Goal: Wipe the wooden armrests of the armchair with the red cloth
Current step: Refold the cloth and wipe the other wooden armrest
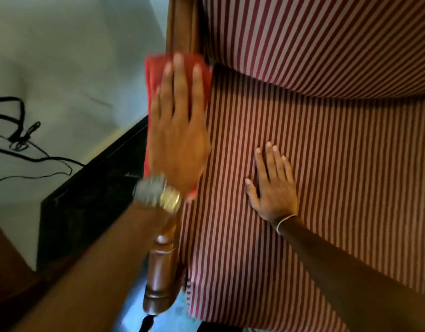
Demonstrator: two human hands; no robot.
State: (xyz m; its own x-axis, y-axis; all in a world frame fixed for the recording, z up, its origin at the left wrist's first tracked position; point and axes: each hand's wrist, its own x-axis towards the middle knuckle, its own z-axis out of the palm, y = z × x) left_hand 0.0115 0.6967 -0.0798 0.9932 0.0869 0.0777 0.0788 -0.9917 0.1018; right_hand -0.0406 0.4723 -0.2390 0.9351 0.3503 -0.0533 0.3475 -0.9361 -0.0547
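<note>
The red cloth [154, 75] lies along the left wooden armrest [182, 25] of the armchair. My left hand [179, 130] presses flat on the cloth with fingers stretched toward the chair back; it is blurred. A metal watch sits on that wrist. The armrest's turned front post [160, 279] shows below my wrist. My right hand [272, 183] rests flat and spread on the red-and-cream striped seat cushion [338, 176], holding nothing. The right armrest is out of view.
The striped backrest [326, 39] rises at the top right. Left of the chair stands a dark low piece of furniture [87, 202]. Black cables [22, 137] lie on a white surface at the far left. Bluish floor [182, 315] shows under the seat's front.
</note>
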